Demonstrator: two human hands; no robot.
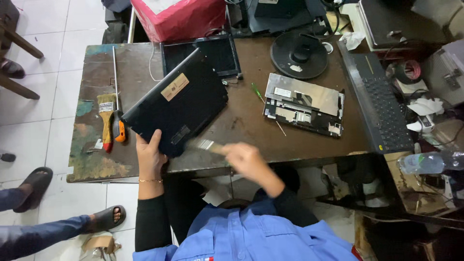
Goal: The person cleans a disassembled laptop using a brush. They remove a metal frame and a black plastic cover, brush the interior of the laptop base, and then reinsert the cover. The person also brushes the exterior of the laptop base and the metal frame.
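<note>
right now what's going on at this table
A person in a blue shirt holds a black laptop base tilted up off the table with the left hand. The right hand, blurred, holds a small brush at the base's lower edge. A detached screen lies behind it; another brush and a screwdriver lie to the left.

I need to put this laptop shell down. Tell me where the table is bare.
Bare wood lies between the black laptop shell and the dismantled metal-plated board, near the green screwdriver. Another bare strip runs along the table front edge at left. The right side is crowded: keyboard, round black stand.
</note>
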